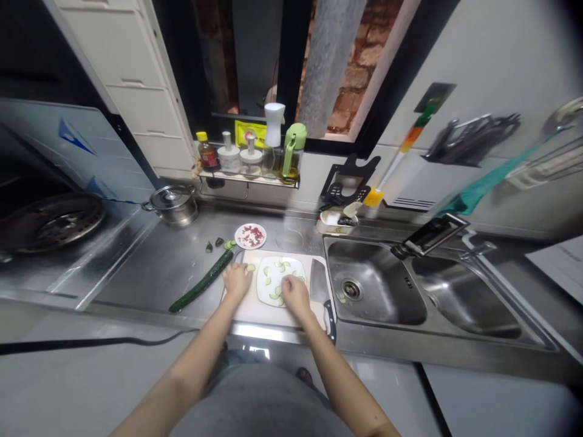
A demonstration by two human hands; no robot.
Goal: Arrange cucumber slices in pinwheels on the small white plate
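Note:
A white cutting board lies on the steel counter with a white plate on it, holding several cucumber slices. My left hand rests on the board's left part, next to one loose slice. My right hand is over the plate's near right edge, fingers curled down among the slices; whether it grips one is hidden. A cleaver lies on the board's right side. A long cucumber lies on the counter left of the board.
A small plate of chopped red pieces and cucumber ends sit behind the board. A lidded pot stands back left, a condiment shelf at the back, a double sink to the right, a stove far left.

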